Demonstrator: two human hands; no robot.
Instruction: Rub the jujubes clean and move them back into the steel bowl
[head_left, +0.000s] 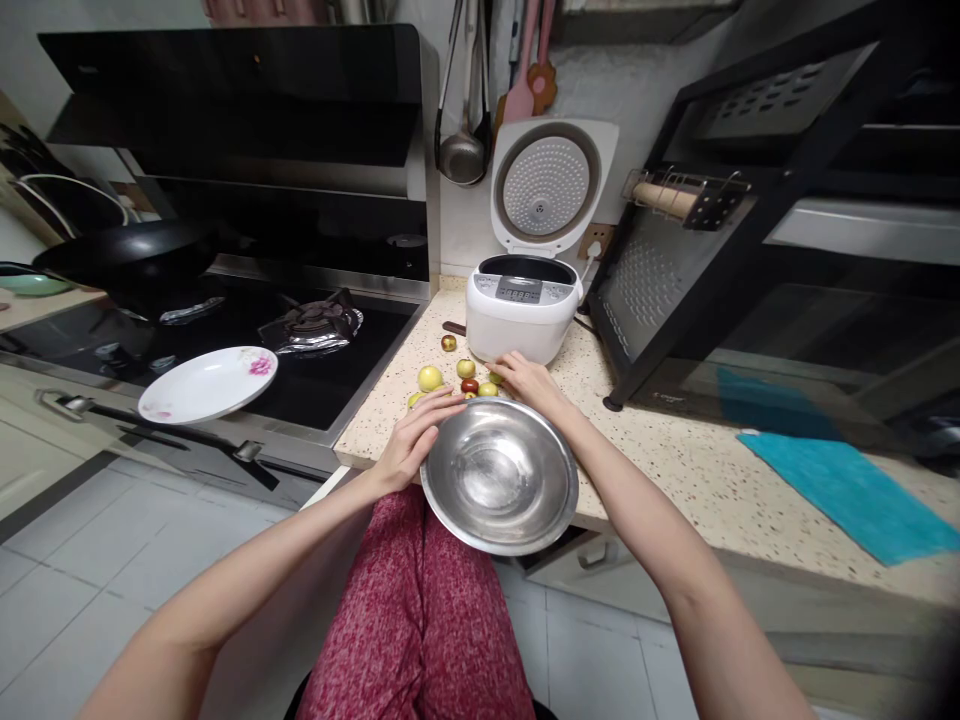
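An empty steel bowl (pixel 500 477) rests at the front edge of the speckled counter (pixel 675 450), jutting past the edge. My left hand (pixel 415 436) grips its left rim. My right hand (pixel 529 381) reaches past the bowl's far rim to several small green, yellow and red fruits (pixel 430 378) lying on the counter; its fingers touch them, and whether it holds one is hidden. One more small fruit (pixel 449 343) lies apart, nearer the rice cooker.
A white rice cooker (pixel 523 314) stands behind the fruits with its lid up. Left is a black gas stove (pixel 247 340) with a flowered white plate (pixel 208 384) on its front edge. A black rack (pixel 750 250) and teal cloth (pixel 847 487) lie right.
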